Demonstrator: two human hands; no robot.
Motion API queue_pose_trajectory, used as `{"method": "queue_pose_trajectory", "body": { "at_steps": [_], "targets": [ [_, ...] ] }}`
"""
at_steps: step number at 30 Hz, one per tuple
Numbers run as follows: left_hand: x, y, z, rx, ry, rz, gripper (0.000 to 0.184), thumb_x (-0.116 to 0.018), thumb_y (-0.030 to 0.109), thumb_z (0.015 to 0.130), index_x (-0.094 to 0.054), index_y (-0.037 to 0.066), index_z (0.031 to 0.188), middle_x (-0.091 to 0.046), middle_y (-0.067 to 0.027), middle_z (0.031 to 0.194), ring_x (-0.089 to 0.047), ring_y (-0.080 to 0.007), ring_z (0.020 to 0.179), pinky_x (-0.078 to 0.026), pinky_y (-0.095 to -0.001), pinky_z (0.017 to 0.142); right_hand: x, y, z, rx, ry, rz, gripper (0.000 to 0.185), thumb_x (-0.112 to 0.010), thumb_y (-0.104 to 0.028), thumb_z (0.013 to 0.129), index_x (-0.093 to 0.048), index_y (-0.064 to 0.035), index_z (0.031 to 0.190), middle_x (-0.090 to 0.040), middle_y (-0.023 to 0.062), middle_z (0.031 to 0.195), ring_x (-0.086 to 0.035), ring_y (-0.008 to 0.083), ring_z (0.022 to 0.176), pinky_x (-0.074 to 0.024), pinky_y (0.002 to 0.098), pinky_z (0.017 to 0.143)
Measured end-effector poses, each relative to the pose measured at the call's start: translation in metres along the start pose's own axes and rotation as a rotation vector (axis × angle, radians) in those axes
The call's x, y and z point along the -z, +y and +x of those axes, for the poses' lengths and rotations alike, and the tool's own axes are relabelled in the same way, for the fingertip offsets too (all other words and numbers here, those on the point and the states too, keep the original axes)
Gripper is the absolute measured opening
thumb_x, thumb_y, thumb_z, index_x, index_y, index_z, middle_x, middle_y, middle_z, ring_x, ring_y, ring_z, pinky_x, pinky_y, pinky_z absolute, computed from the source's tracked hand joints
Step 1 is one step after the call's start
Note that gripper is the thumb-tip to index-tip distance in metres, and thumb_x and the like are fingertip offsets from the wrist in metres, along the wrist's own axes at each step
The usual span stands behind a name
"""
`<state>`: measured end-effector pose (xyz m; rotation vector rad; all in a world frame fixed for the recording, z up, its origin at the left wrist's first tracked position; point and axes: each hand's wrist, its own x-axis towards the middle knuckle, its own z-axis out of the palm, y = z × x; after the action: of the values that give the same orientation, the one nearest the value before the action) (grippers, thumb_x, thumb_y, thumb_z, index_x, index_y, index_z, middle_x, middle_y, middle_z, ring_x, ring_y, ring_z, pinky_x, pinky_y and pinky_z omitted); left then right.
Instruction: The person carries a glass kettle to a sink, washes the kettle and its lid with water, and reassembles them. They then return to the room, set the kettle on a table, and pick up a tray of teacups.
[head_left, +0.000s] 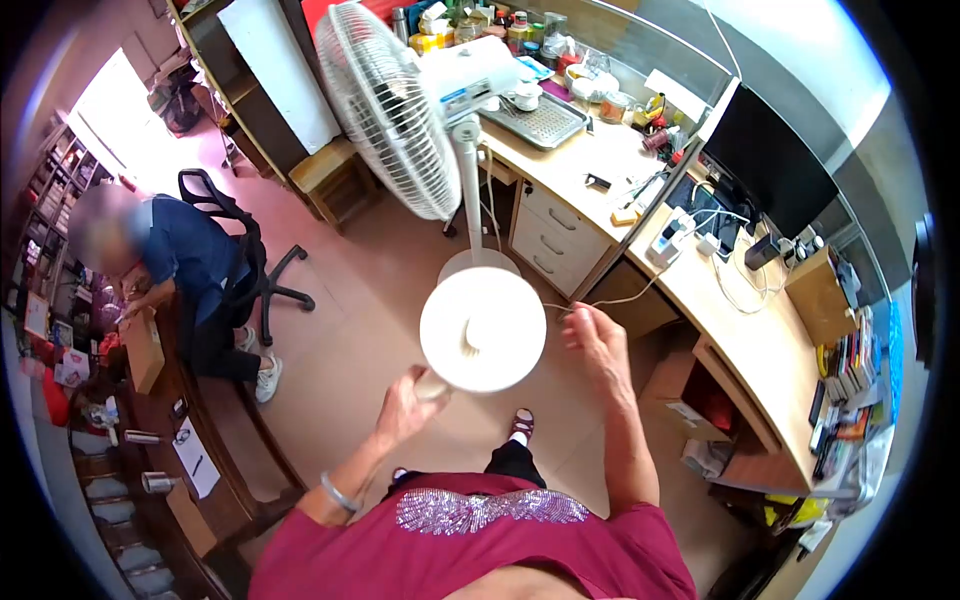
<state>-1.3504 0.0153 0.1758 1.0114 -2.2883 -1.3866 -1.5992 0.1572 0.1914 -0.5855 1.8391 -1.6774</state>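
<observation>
A round white lidded vessel (483, 335) hangs in front of me at the centre. My left hand (408, 405) is closed round its handle at the lower left. Off its right side, my right hand (597, 345) is raised with the fingers curled in; whether anything is between them is too small to tell. A thin pale cord (635, 294) runs from near those fingers toward the desk. Just beyond the vessel stands a white floor fan (395, 110) on its pole.
A seated person (195, 250) in dark clothes works at the wooden table (235, 490) on the left. To the right, a desk (740, 360) bears a monitor (770, 155), a power strip (668, 240) and books. Drawers (553, 235) stand ahead beneath a cluttered desktop.
</observation>
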Motion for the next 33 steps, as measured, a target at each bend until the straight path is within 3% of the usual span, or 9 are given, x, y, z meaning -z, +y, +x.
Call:
{"method": "queue_pose_trajectory", "body": {
  "at_steps": [4, 7, 11, 15, 18, 20, 22, 24, 33],
  "targets": [
    [-0.059, 0.055, 0.100, -0.116, 0.099, -0.077, 0.043, -0.069, 0.027, 0.067, -0.055, -0.007, 0.091, -0.060, -0.0226, 0.083, -0.060, -0.0318, 0.076, -0.047, -0.0375, 0.066, 0.110, 0.026, 0.029, -0.064, 0.087, -0.064, 0.033, -0.052, -0.024, 0.087, -0.055, 0.0038, 0.104, -0.060, 0.0078, 0.082, -0.056, 0.0104, 0.069, -0.0454, 0.0213, 0.058],
    [-0.095, 0.103, 0.173, -0.152, 0.159, -0.265, 0.036, -0.067, 0.020, 0.067, -0.055, -0.006, 0.090, -0.060, -0.0176, 0.080, -0.059, -0.0226, 0.074, -0.046, -0.0337, 0.066, 0.161, 0.053, 0.022, -0.141, 0.074, -0.074, 0.030, -0.051, -0.023, 0.087, -0.056, 0.0042, 0.100, -0.060, 0.0074, 0.078, -0.056, 0.0102, 0.065, -0.0455, 0.0221, 0.055],
    [-0.121, 0.137, 0.271, -0.126, 0.113, -0.340, 0.042, -0.067, 0.007, 0.064, -0.049, -0.009, 0.099, -0.058, -0.0142, 0.087, -0.059, -0.0200, 0.077, -0.050, -0.0304, 0.068, 0.194, 0.075, 0.002, -0.256, 0.146, 0.050, 0.029, -0.052, -0.021, 0.087, -0.055, 0.0057, 0.099, -0.059, 0.0084, 0.077, -0.055, 0.0110, 0.062, -0.0459, 0.0222, 0.054],
    [-0.134, 0.191, 0.338, -0.091, 0.178, -0.221, 0.047, -0.066, 0.019, 0.069, -0.047, -0.011, 0.100, -0.060, -0.0176, 0.083, -0.061, -0.0220, 0.063, -0.049, -0.0321, 0.040, 0.222, 0.088, -0.011, -0.312, 0.305, 0.157, 0.028, -0.053, -0.020, 0.087, -0.056, 0.0052, 0.098, -0.059, 0.0086, 0.077, -0.056, 0.0120, 0.062, -0.0461, 0.0233, 0.054],
    [-0.142, 0.217, 0.394, 0.028, 0.237, -0.381, 0.042, -0.067, 0.009, 0.066, -0.047, -0.012, 0.097, -0.057, -0.0178, 0.077, -0.058, -0.0204, 0.057, -0.046, -0.0330, 0.036, 0.243, 0.095, -0.013, -0.313, 0.406, 0.174, 0.026, -0.053, -0.019, 0.086, -0.057, 0.0045, 0.097, -0.059, 0.0083, 0.077, -0.055, 0.0122, 0.061, -0.0459, 0.0232, 0.053],
    [-0.147, 0.195, 0.460, -0.129, 0.240, -0.451, 0.041, -0.067, 0.009, 0.065, -0.048, -0.009, 0.097, -0.058, -0.0186, 0.084, -0.059, -0.0251, 0.062, -0.050, -0.0398, 0.045, 0.258, 0.105, -0.011, -0.299, 0.458, 0.163, 0.025, -0.053, -0.019, 0.087, -0.056, 0.0042, 0.097, -0.059, 0.0081, 0.076, -0.056, 0.0124, 0.060, -0.0462, 0.0228, 0.052],
    [-0.150, 0.211, 0.485, -0.114, 0.309, -0.431, 0.043, -0.068, 0.011, 0.063, -0.050, -0.005, 0.099, -0.058, -0.0178, 0.089, -0.060, -0.0301, 0.070, -0.051, -0.0464, 0.052, 0.267, 0.106, -0.006, -0.302, 0.508, 0.178, 0.024, -0.053, -0.018, 0.087, -0.056, 0.0033, 0.097, -0.059, 0.0076, 0.076, -0.055, 0.0124, 0.060, -0.0461, 0.0225, 0.051],
    [-0.147, 0.222, 0.506, 0.128, 0.269, -0.386, 0.050, -0.069, 0.016, 0.063, -0.048, -0.002, 0.104, -0.058, -0.0192, 0.092, -0.059, -0.0358, 0.079, -0.049, -0.0561, 0.058, 0.273, 0.104, 0.002, -0.309, 0.548, 0.188, 0.023, -0.052, -0.018, 0.087, -0.056, 0.0028, 0.096, -0.059, 0.0075, 0.075, -0.056, 0.0124, 0.059, -0.0463, 0.0226, 0.051],
    [-0.146, 0.205, 0.592, 0.265, 0.229, -0.356, 0.050, -0.067, 0.015, 0.063, -0.047, -0.002, 0.105, -0.056, -0.0202, 0.097, -0.057, -0.0398, 0.085, -0.045, -0.0628, 0.065, 0.285, 0.096, 0.069, -0.357, 0.595, 0.258, 0.021, -0.051, -0.017, 0.088, -0.056, 0.0022, 0.096, -0.059, 0.0078, 0.075, -0.056, 0.0124, 0.059, -0.0472, 0.0217, 0.051]
  ]
}}
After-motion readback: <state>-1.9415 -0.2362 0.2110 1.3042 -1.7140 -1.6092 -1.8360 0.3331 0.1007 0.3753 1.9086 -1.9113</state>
